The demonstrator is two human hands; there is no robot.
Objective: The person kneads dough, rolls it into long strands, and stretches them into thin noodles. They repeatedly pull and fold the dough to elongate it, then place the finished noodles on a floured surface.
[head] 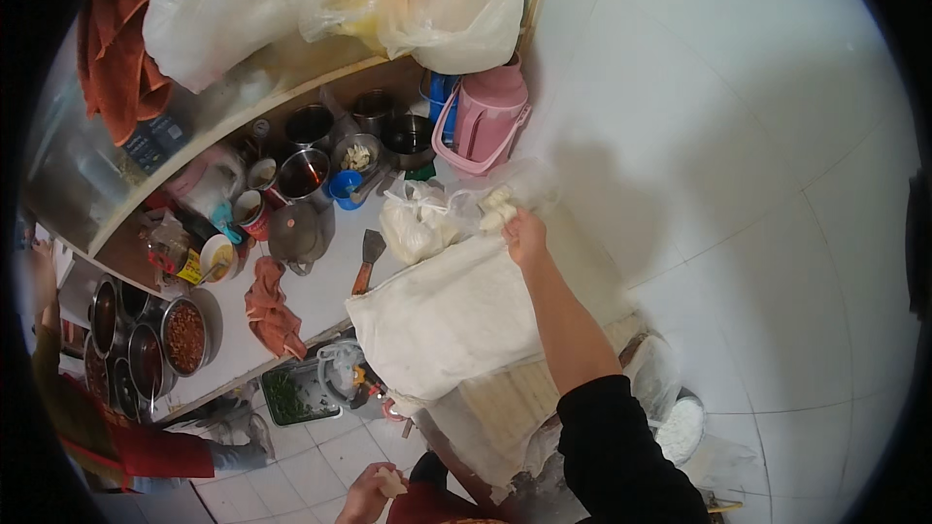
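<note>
My right hand [526, 234] reaches past the far edge of a white cloth cover [448, 313]. Its fingers close on a pale dough-like piece [498, 208] at a clear plastic bag [535, 185]. Low in the picture, near my body, my left hand [365, 493] holds a small pale piece [392, 483] that looks like dough or bread. Left of the clear bag sits a knotted white plastic bag [416, 222] with pale contents. A scraper [369, 260] with a wooden handle lies beside the cloth.
A pink thermos jug [489, 113] stands by the wall, near metal pots [304, 173] and a blue cup [346, 189]. An orange cloth [271, 309] lies on the counter [226, 335]. At left is another person in a red apron [164, 444]. A glass-fronted shelf [218, 116] overhangs the counter.
</note>
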